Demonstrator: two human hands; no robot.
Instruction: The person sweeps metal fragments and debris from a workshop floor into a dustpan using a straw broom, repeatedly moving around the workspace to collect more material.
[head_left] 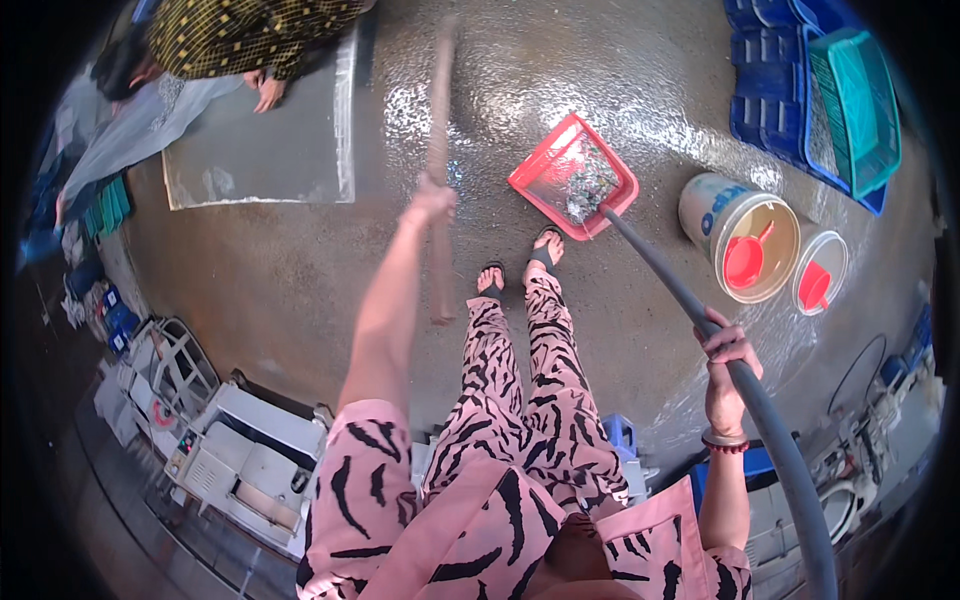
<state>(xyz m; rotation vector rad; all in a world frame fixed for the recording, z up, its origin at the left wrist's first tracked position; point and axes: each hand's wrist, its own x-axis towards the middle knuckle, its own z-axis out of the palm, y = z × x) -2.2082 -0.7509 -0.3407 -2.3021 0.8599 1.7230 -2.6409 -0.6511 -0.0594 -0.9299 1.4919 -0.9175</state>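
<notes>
Over wet floor, left hand [433, 198] clenched around broom stick [440, 170], right hand [728, 368] gripping dustpan handle [700, 320]

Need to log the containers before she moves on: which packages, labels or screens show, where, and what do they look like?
Tub: round, pale, blue label on its side, open, red scoop inside; right of the red dustpan.
Lid: round, white-rimmed, red scoop on it; just right of the tub.
No screens clear enough to tell.
</notes>
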